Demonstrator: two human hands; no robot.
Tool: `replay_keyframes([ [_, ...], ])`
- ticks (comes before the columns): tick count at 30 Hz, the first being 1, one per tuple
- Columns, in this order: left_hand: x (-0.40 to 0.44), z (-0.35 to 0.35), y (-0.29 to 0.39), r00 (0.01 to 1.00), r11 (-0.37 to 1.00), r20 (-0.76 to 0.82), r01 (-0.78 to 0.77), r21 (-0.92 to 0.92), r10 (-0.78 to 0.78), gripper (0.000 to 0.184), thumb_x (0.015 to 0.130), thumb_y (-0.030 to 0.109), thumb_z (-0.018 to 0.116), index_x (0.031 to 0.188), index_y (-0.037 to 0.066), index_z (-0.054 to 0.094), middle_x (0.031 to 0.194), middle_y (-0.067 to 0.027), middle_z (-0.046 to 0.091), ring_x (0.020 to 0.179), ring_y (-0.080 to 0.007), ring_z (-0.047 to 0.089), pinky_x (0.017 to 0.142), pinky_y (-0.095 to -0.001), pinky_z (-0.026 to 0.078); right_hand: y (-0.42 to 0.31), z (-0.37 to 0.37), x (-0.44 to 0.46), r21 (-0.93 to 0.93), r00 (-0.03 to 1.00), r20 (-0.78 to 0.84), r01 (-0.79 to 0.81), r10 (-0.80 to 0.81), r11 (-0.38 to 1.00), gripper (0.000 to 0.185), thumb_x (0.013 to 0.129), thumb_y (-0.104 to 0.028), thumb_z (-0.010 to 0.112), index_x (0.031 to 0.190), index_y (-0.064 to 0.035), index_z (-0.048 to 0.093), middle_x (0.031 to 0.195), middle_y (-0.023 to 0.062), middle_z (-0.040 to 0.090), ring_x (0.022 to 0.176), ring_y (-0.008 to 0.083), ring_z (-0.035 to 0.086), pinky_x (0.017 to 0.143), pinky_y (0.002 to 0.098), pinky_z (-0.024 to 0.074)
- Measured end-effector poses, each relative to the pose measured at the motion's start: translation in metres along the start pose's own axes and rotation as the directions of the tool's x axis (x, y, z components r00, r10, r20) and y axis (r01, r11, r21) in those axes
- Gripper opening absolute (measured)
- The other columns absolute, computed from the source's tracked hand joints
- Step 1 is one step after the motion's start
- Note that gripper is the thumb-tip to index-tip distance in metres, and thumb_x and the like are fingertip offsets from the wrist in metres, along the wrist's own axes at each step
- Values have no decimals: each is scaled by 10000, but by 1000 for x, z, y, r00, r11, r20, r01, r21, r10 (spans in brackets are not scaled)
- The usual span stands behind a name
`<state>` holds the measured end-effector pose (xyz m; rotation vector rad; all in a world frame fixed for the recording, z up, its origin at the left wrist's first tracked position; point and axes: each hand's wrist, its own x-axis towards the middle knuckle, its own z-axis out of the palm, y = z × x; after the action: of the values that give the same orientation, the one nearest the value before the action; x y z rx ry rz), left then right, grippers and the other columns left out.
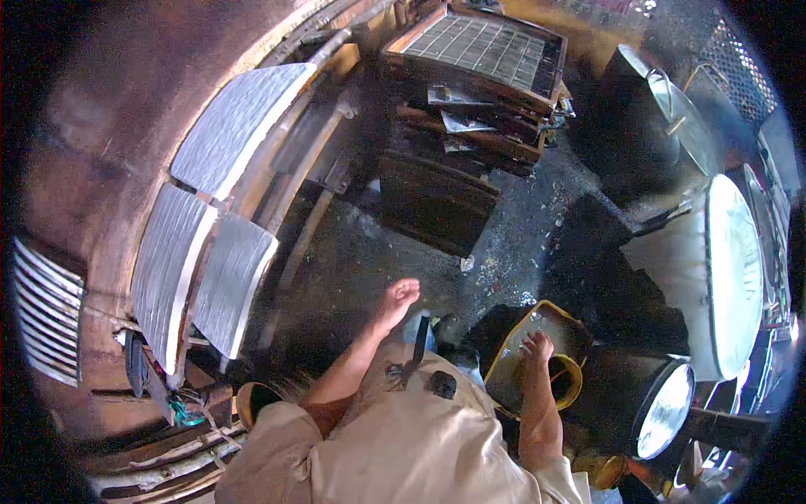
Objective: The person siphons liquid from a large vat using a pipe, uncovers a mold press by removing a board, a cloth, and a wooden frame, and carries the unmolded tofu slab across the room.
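Left hand [400, 293] loosely cupped over floor [520, 223]; right hand [537, 345], fingers parted, over yellow-rimmed container [513, 340].

Your shirt [411, 449] pale tan, loose, wrinkly. Your sleeves [273, 441] short, wide. Your left hand [400, 296], your right hand [537, 346] bare.

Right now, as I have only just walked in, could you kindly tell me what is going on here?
A person in a light shirt has the right hand over a yellow-rimmed container; whether it touches anything inside is unclear. The left hand is held out above the dark floor, with nothing visible in it. Pale, ridged sheets hang to the left, and wood-framed trays are stacked ahead.
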<state>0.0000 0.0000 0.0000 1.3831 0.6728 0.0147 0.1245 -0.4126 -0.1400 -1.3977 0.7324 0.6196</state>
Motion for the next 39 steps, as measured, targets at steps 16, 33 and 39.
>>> replay_keyframes([
  [16,557,43,-76,995,653,-98,87,752,-20,725,793,328,591,1407,43,333,1310,-223,496,1177,-391,503,995,-461,398,-254,50,103,-38,970,-204,129,-134,991,388,919,-253,531,1247,-51,489,1003,57,613,837,208,647,521,255,492],
  [33,502,-29,-197,973,118,45,-18,993,-227,192,880,188,544,905,48,672,885,-104,652,815,-258,620,704,-428,511,-275,115,199,-240,997,-70,-4,-13,971,417,886,-210,534,1263,-35,497,1116,116,634,823,192,663,607,284,490],
  [39,467,21,-136,884,-81,81,-133,988,-461,196,842,216,588,897,68,704,936,-116,678,798,-264,655,711,-439,532,-309,111,203,-307,993,-108,-77,46,948,364,892,-208,543,1226,-66,515,1054,93,637,792,204,666,591,313,506],
])
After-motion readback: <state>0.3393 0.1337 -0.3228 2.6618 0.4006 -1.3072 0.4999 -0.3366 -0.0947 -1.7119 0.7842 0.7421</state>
